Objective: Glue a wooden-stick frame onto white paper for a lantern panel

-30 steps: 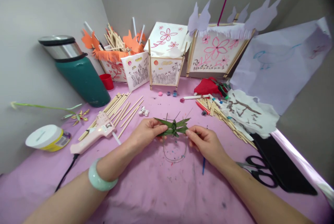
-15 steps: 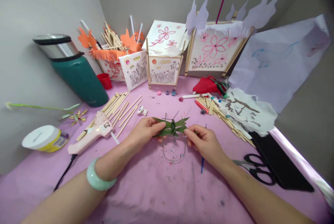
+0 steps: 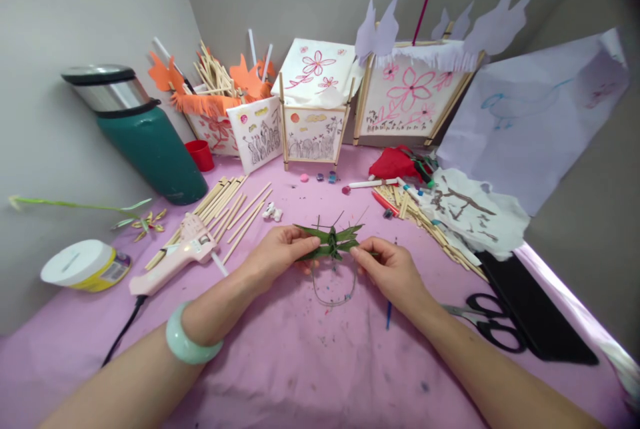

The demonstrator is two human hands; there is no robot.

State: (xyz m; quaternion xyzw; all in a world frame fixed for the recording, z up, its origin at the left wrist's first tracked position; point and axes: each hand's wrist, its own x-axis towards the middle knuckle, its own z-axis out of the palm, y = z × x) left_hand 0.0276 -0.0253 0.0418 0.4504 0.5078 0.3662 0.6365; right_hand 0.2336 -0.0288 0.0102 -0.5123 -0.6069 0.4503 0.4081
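Between both hands is a green woven-leaf insect figure (image 3: 333, 240), with leaf wings spread to either side and thin dark stalks sticking up. My left hand (image 3: 283, 250) pinches its left wings between thumb and fingers. On the other side, my right hand (image 3: 387, 266) pinches the tip of the lower right wing. A thin wire loop (image 3: 334, 302) hangs below the figure, between the hands. Just beyond my left hand lies a small white figurine (image 3: 273, 212). A blue stick (image 3: 389, 316) lies under my right hand, partly hidden by it.
Left are a pink glue gun (image 3: 183, 259), wooden sticks (image 3: 245, 216), a yellow tub (image 3: 87, 266) and a green bottle (image 3: 153, 149). Decorated paper lanterns (image 3: 315, 132) stand behind. Black-handled scissors (image 3: 493, 322), a black slab (image 3: 545, 316) and more sticks (image 3: 435, 232) lie right.
Almost nothing differs. My right hand has shifted very slightly left along the wing tip, and both hands keep their pinch on the leaf figure.
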